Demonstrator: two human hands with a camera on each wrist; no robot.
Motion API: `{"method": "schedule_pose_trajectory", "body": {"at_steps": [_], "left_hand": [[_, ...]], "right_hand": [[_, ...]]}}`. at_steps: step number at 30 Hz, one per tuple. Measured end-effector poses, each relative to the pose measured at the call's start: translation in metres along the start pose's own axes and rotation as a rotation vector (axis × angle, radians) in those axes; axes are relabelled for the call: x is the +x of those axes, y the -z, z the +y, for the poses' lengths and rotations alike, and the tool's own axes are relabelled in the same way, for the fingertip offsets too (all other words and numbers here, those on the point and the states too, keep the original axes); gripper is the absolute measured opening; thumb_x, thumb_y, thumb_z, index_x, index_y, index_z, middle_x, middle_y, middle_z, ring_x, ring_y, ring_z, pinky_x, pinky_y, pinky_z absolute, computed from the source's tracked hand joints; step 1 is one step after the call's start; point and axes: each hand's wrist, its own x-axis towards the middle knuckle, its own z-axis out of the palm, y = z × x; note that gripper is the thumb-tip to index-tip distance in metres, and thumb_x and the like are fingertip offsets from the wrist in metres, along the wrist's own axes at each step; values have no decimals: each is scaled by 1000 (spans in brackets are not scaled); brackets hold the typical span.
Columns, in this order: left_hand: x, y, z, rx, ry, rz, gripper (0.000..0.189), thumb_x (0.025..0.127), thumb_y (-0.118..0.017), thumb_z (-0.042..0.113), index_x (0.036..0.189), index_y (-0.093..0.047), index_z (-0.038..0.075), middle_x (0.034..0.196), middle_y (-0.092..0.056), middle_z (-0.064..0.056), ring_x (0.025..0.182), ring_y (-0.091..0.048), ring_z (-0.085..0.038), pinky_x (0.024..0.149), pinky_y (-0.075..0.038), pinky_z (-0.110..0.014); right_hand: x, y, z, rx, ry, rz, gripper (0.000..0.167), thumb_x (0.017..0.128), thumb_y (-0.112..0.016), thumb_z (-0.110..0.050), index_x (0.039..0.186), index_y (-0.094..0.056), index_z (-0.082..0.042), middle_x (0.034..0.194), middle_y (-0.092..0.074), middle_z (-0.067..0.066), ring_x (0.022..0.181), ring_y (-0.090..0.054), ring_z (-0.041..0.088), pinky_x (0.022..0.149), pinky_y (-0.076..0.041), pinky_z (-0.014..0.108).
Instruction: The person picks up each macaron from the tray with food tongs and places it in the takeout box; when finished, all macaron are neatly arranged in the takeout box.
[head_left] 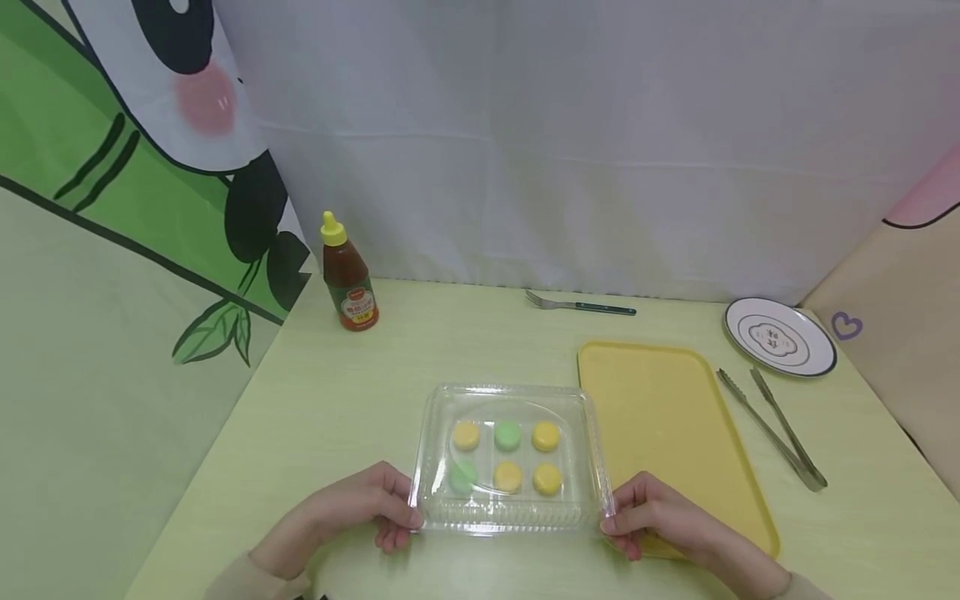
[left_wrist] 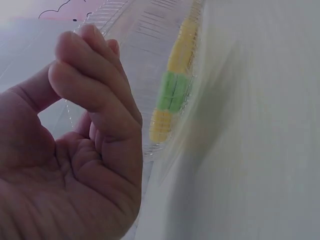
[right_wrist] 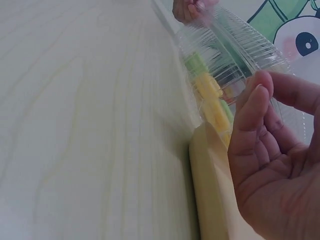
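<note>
A clear plastic clamshell box [head_left: 517, 510] with a lid lies between the hands at the table's front middle, overlapping the yellow tray's left edge in the head view. Inside are several macarons [head_left: 507, 477] in two rows, green, yellow and pale orange. My left hand [head_left: 371, 504] pinches the near left corner of the box between thumb and fingers. At the near right corner my right hand [head_left: 652, 512] does the same. From the left wrist view, the macarons [left_wrist: 173, 91] show side-on through the box wall, close over the table surface.
The yellow tray [head_left: 660, 417] is right of centre, with metal tongs [head_left: 780, 433] beside it. Behind the tongs sits a white plate [head_left: 780, 337] with a dark rim. A fork [head_left: 581, 306] lies at the back, and a sauce bottle [head_left: 350, 283] with a yellow cap stands back left.
</note>
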Motion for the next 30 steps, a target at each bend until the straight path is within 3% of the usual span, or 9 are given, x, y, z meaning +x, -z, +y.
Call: {"method": "schedule_pose_trajectory", "body": {"at_steps": [5,8,13,20,22,27,30], "left_hand": [[0,1,-1,-12,-13,-23,35,90,-64,7,83,-53,-25,64,-66,6,52,-56,-2,51,-44,-16],[1,1,-1,-16,-1,-21,36,90,-64,8,84,-53,-25,64,-66,6,52,-56,-2,51,-44,-17],[1,2,-2,-19,13,-23,38,90,-66,9,86,-53,-26,64,-66,5,52,-56,-2,52,-45,-17],[-1,5,-2,-21,-19,-63,34,95,-62,10,89,-57,-24,68,-67,2,55,-58,-4,54,-46,-17],[-3,6,-1,-11,-13,-70,33,97,-61,11,89,-59,-21,66,-66,-3,55,-57,-4,54,-45,-17],[-7,12,4,62,10,-91,32,101,-58,16,92,-65,-13,70,-64,-22,59,-58,-8,57,-47,-20],[-10,18,8,145,28,-59,29,102,-57,19,96,-68,-7,75,-67,-19,66,-62,-12,63,-52,-24]], "right_hand": [[1,-1,1,15,3,5,27,94,-55,2,75,-46,21,62,-57,2,57,-53,5,55,-45,20],[1,-1,1,25,4,-3,28,94,-54,2,75,-45,21,67,-59,-4,58,-53,4,55,-45,19],[0,0,2,27,-4,-10,28,96,-53,2,77,-42,19,69,-60,-4,59,-54,5,55,-46,19],[-2,-2,-2,15,-37,-6,28,98,-53,-2,85,-46,22,71,-62,-3,60,-56,5,57,-47,19],[-2,-2,-4,7,-46,-11,29,99,-53,-3,87,-48,22,72,-62,-2,62,-57,6,58,-47,19],[-5,0,-13,-44,-84,-4,29,101,-54,-7,92,-54,21,75,-63,-2,65,-58,6,61,-50,20],[-8,4,-17,-108,-90,19,26,101,-55,-8,94,-61,17,75,-65,-2,66,-61,7,62,-52,23]]}}
